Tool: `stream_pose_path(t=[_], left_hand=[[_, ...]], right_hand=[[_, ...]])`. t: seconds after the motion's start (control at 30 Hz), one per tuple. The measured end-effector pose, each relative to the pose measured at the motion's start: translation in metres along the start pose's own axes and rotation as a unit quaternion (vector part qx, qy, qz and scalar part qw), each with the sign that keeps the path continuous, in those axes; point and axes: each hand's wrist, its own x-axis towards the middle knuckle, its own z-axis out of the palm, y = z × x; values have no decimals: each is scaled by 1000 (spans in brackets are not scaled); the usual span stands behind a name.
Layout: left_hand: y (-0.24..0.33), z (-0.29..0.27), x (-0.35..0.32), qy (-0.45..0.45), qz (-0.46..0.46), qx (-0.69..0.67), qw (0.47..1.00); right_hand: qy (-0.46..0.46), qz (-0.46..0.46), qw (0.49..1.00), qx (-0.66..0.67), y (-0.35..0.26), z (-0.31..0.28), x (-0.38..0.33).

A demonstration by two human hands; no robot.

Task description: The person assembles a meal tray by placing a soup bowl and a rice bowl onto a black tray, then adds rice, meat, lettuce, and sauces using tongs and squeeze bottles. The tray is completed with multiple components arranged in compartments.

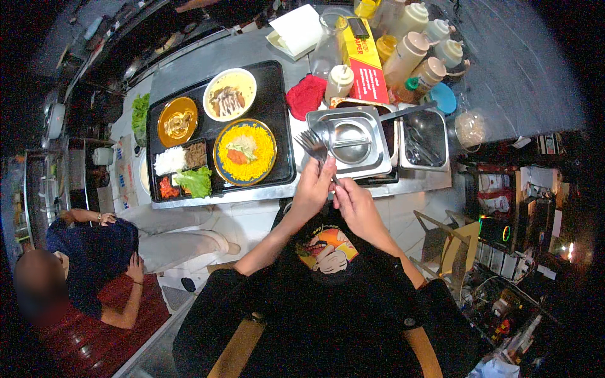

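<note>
In front of my chest both hands are closed around a fork point(311, 144), its tines pointing away from me. My left hand point(309, 192) grips it near the neck, and my right hand point(355, 205) pinches the handle's lower end. What looks like a spoon's bowl point(322, 131) shows beside the tines. To the left lies a black tray point(285, 126) carrying a plate of yellow rice point(244, 153), a white bowl of creamy food point(229, 94), a brown bowl point(178, 121) and a compartment box with white rice point(170, 161) and lettuce point(196, 182).
Metal containers, one with a lid point(351, 143), stand just beyond my hands. Squeeze bottles point(406, 53), a red cloth point(306, 96) and a yellow-red box point(365, 63) are behind them. A person point(94, 258) sits at the left. A chair point(459, 246) stands at the right.
</note>
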Motion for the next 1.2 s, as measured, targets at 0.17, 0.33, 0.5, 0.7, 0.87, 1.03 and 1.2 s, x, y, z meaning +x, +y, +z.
stream_pose_path(t=[0.17, 0.33, 0.5, 0.7, 0.87, 1.03, 1.2], left_hand=[[-1, -9, 7, -29, -1, -87, 996], [6, -1, 9, -15, -9, -145, 989], [-4, 5, 8, -28, -30, -175, 984], [6, 14, 9, 56, -13, -108, 992], [1, 20, 20, 39, 60, -158, 985], [12, 32, 23, 66, 31, -173, 982], [13, 60, 25, 43, -7, -210, 977]], right_hand=[[165, 1, 986, -9, -1, -16, -6], [248, -86, 962, -68, -10, -7, 3], [166, -112, 977, -71, -10, 18, 15], [114, -170, 966, -156, -6, 10, 17], [85, -126, 986, -69, 1, -74, 0], [207, -2, 923, -324, 66, -204, 16], [29, 48, 836, -545, 118, -216, 67]])
